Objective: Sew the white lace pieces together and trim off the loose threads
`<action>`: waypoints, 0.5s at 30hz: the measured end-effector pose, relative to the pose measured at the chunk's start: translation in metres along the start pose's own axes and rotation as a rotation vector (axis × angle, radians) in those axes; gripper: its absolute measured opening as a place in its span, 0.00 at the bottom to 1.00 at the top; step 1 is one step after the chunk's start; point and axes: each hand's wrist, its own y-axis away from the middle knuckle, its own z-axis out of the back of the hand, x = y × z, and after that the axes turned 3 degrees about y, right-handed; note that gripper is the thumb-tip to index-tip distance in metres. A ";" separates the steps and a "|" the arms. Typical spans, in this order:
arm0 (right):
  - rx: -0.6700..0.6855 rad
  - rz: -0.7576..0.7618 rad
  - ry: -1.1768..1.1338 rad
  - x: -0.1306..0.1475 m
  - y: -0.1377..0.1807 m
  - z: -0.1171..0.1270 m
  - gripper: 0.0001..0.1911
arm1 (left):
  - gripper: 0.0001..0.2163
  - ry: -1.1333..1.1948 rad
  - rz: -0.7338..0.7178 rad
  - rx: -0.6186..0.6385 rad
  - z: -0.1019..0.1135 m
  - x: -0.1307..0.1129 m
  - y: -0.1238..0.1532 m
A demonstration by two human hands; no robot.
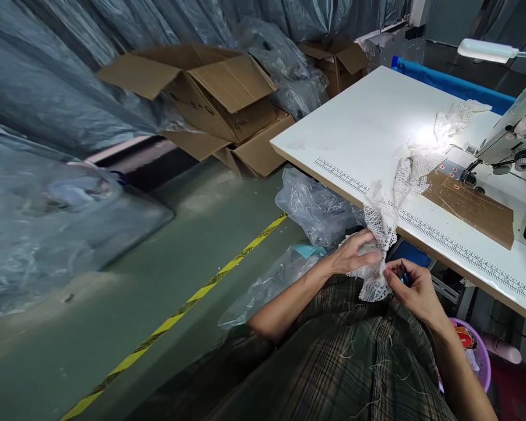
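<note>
A long strip of white lace (pixel 381 219) runs from the sewing machine (pixel 515 131) across the white table (pixel 355 123) and hangs over its front edge above my lap. My left hand (pixel 355 251) is around the hanging lace, thumb in front and the other fingertips partly hidden behind it. Close on its right, my right hand (pixel 414 286) pinches the lace's edge between thumb and forefinger. Tucked in that same hand is a small dark pointed tool with a blue part, which looks like thread snips (pixel 403 273), mostly covered by the fingers.
A brown card sheet (pixel 473 204) lies before the needle, with a printed ruler (pixel 456 245) along the table edge. Open cardboard boxes (pixel 228 88) and plastic bags (pixel 315 204) stand beyond. Yellow-black tape (pixel 219 275) crosses the floor. A purple basket (pixel 484 359) stands at right.
</note>
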 end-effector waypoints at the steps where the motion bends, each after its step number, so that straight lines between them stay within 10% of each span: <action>1: 0.012 0.012 0.010 0.001 0.001 0.000 0.18 | 0.22 0.097 0.008 0.066 -0.002 0.003 -0.003; 6: 0.026 0.045 0.102 -0.003 0.006 0.007 0.17 | 0.24 0.473 0.180 0.133 -0.016 0.004 -0.004; 15: 0.040 0.136 0.147 -0.012 -0.010 0.016 0.26 | 0.24 0.367 0.401 -0.007 0.003 -0.018 0.010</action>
